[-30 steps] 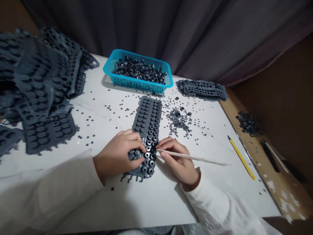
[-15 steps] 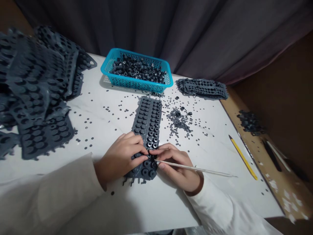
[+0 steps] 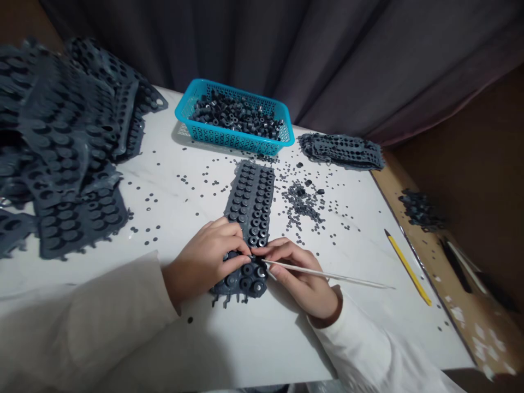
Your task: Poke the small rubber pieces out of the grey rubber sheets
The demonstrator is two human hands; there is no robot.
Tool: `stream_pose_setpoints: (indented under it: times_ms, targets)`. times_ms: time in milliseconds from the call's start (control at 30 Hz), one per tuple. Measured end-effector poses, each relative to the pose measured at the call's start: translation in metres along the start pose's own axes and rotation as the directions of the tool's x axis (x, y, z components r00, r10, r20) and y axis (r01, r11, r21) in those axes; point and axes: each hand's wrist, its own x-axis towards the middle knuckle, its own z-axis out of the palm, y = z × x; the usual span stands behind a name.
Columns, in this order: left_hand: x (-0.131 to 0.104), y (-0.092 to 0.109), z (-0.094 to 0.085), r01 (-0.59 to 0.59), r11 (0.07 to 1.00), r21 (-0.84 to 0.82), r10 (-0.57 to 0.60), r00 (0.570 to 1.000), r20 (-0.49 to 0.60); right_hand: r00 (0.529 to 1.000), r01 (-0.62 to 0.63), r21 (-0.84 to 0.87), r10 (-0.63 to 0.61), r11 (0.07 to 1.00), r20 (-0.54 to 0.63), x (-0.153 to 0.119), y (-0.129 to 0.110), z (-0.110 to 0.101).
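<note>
A dark grey moulded rubber sheet (image 3: 250, 196) with rows of round, ring-like bumps lies lengthwise on the white table. My left hand (image 3: 210, 256) rests over its left side, thumb and fingertips closed together on the sheet; the exact spot pinched is partly hidden. From the right, my right hand (image 3: 301, 278) grips a thin pale rod (image 3: 339, 277), its tip at the bumps beside my left fingertips. Both hands meet near the sheet's lower part, where ragged tabs stick out at the near edge.
A blue basket (image 3: 237, 139) of small black rings stands behind the sheet. Piled rubber sheets (image 3: 73, 131) fill the left; stacked sheets (image 3: 341, 152) lie at back right. Tiny black discs (image 3: 303, 204) are scattered around. A yellow knife-like tool (image 3: 408, 267) lies at the right edge.
The whole view has shifted slightly. The rod's tip has moved a little up the sheet, and both hands keep nearly the same hold.
</note>
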Motion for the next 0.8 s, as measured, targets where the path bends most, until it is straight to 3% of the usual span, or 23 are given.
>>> stream_pose_setpoints:
  times_ms: [800]
  targets:
    - [0.0007, 0.0013, 0.0019, 0.034, 0.999, -0.039, -0.035, 0.999, -0.022, 0.992, 0.128, -0.12, -0.129, 0.984, 0.002, 0.0018, -0.0019, 0.003]
